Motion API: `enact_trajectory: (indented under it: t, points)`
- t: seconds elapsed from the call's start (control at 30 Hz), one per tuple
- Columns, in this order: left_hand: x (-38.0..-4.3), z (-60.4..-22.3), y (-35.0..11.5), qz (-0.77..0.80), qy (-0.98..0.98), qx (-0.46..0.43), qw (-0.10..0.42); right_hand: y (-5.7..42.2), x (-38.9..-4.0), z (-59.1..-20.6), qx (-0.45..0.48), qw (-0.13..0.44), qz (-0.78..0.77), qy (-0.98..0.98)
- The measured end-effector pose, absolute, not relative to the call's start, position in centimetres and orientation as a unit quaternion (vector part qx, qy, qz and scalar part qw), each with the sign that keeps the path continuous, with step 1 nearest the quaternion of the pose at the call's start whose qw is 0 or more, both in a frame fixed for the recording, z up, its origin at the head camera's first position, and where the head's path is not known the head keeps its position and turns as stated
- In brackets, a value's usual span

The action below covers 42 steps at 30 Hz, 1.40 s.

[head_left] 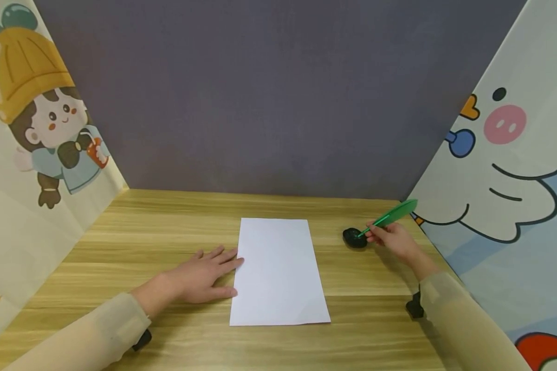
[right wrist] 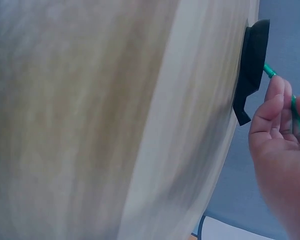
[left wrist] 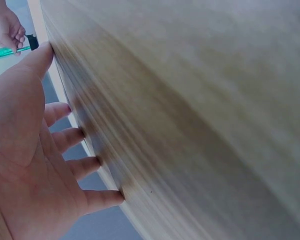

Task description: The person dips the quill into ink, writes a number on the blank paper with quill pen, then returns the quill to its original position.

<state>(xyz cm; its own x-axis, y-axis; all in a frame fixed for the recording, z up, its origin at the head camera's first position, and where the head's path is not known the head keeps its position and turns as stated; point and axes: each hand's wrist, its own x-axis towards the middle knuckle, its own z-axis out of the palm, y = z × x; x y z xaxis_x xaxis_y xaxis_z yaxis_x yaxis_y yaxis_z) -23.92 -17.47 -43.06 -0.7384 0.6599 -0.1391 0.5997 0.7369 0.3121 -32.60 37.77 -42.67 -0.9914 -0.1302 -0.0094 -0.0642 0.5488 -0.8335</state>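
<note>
A blank white sheet of paper [head_left: 278, 273] lies on the wooden table. My left hand [head_left: 201, 278] rests flat beside it, fingers spread, with some fingertips on the paper's left edge. In the left wrist view the straight fingers of my left hand [left wrist: 30, 165] press down. Right of the paper, my right hand [head_left: 394, 239] pinches a green feather pen [head_left: 399, 211] near its lower end. The pen slants, its tip at a small black dish-like holder [head_left: 351, 240]. The right wrist view shows the pen's green lower end [right wrist: 270, 71] by the holder's rim [right wrist: 262, 55].
A dark grey panel [head_left: 260, 98] stands behind the table [head_left: 176, 221]. Cartoon-printed panels rise on the left [head_left: 9, 221] and on the right [head_left: 538, 216], the right one close to my right forearm.
</note>
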Motion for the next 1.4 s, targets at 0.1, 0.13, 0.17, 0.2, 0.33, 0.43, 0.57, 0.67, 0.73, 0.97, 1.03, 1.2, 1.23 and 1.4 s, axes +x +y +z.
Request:
enact_trajectory:
  t: [0.1, 0.13, 0.17, 0.2, 0.33, 0.43, 0.57, 0.67, 0.73, 0.97, 1.03, 1.2, 1.23, 1.4]
  points:
    - [-23.9, -43.1, -17.5, 0.123, 0.924, 0.340, 0.122, 37.8, -32.5, -42.8, -0.058, 0.029, -0.473, 0.878]
    - [-23.9, -43.1, -17.5, 0.122, 0.924, 0.340, 0.123, 37.9, -32.4, -42.9, -0.055, 0.026, -0.478, 0.876]
    - [-23.9, -43.1, -17.4, 0.123, 0.924, 0.340, 0.123, 37.9, -32.3, -43.0, -0.055, 0.023, -0.478, 0.876]
    - [-23.9, -43.1, -17.4, 0.122, 0.924, 0.340, 0.123, 37.9, -32.2, -43.0, -0.054, 0.018, -0.481, 0.875]
    - [-23.9, -43.1, -17.4, 0.122, 0.924, 0.340, 0.123, 37.6, -31.5, -43.0, -0.053, 0.001, -0.497, 0.866]
    - [-24.0, -43.1, -17.4, 0.122, 0.925, 0.339, 0.125, 37.2, -30.9, -42.6, -0.052, -0.004, -0.514, 0.856]
    - [-23.9, -43.0, -17.4, 0.121, 0.925, 0.338, 0.126, 36.1, -30.3, -41.8, -0.054, 0.002, -0.536, 0.843]
    - [-23.9, -43.0, -17.5, 0.120, 0.925, 0.338, 0.126, 35.1, -30.0, -41.1, -0.061, 0.011, -0.549, 0.833]
    - [-23.9, -43.0, -17.5, 0.120, 0.925, 0.337, 0.126, 34.4, -29.8, -40.7, -0.066, 0.015, -0.556, 0.828]
    - [-23.9, -42.9, -17.4, 0.117, 0.926, 0.335, 0.129, 32.0, -30.0, -40.6, -0.069, 0.025, -0.559, 0.826]
    - [-23.9, -42.9, -17.3, 0.117, 0.926, 0.335, 0.129, 31.3, -30.3, -40.7, -0.068, 0.029, -0.562, 0.824]
    - [-24.0, -43.0, -17.4, 0.118, 0.926, 0.334, 0.127, 28.9, -30.9, -41.1, -0.073, 0.037, -0.570, 0.818]
    - [-24.0, -43.1, -17.4, 0.118, 0.926, 0.334, 0.127, 28.3, -31.0, -41.2, -0.073, 0.036, -0.571, 0.817]
    - [-24.0, -43.2, -17.4, 0.119, 0.927, 0.332, 0.127, 26.1, -31.6, -41.4, -0.082, 0.033, -0.566, 0.820]
